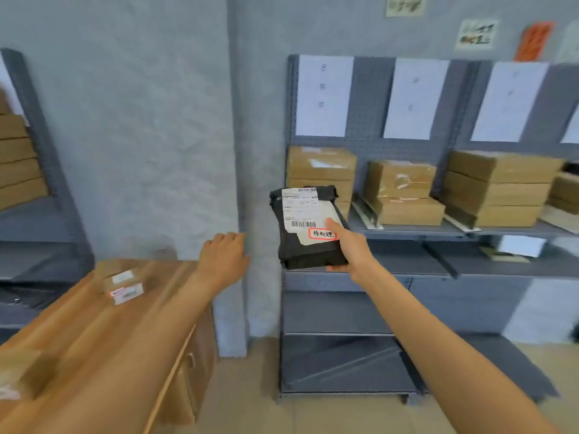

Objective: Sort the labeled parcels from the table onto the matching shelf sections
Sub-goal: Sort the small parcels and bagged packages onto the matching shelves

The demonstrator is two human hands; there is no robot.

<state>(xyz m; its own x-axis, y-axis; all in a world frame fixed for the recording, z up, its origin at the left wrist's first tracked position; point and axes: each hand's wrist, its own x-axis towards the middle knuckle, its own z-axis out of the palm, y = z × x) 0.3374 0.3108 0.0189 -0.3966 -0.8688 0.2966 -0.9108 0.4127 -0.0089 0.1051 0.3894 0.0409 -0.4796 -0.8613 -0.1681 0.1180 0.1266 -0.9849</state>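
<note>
My right hand point(351, 249) grips a black plastic parcel point(300, 249) from below, thumb on its white shipping label and a red-bordered sticker. The parcel is held upright in front of the left end of the grey shelf unit point(407, 272). My left hand point(224, 256) hovers beyond the far right corner of the wooden table point(81, 327), fingers curled loosely and holding nothing. A small cardboard parcel point(122, 283) with white labels lies on the table. White section sheets point(322, 95) hang on the pegboard above the shelf.
Stacks of brown boxes point(322, 173) fill the upper shelf in separate sections. Another shelf with boxes point(18, 164) stands at the far left. A grey wall pillar point(238, 183) sits between table and shelf. Lower shelf levels look dark and mostly bare.
</note>
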